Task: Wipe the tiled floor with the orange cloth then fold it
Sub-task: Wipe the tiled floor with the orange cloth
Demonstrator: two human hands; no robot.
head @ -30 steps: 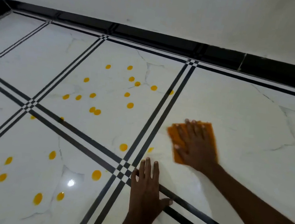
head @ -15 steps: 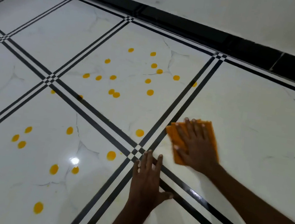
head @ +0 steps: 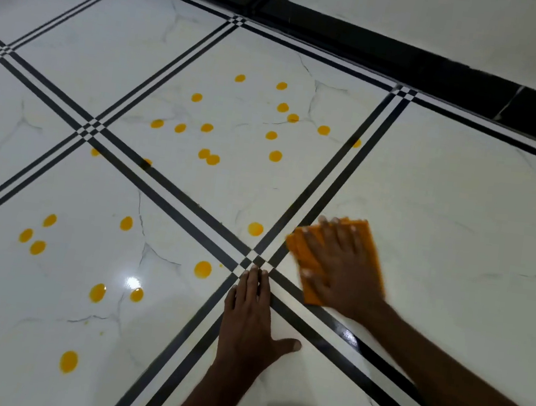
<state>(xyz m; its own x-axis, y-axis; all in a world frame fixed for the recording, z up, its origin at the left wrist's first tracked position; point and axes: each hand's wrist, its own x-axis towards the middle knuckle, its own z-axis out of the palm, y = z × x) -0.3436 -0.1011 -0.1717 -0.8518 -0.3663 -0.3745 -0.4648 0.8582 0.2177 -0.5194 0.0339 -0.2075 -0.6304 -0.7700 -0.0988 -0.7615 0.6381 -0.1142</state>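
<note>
Yellow-orange spots (head: 212, 158) dot the tiled floor (head: 462, 199) from your nine to twelve o'clock. Your left hand (head: 250, 322) lies flat at six o'clock, fingers straight, gripping nothing, fingertips at the black stripe crossing. At three o'clock your right hand (head: 341, 267) presses spread fingers on the orange cloth (head: 368, 240), which lies flat on the floor.

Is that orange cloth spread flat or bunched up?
Flat: the orange cloth lies on the floor under the right hand's straight fingers.
</note>
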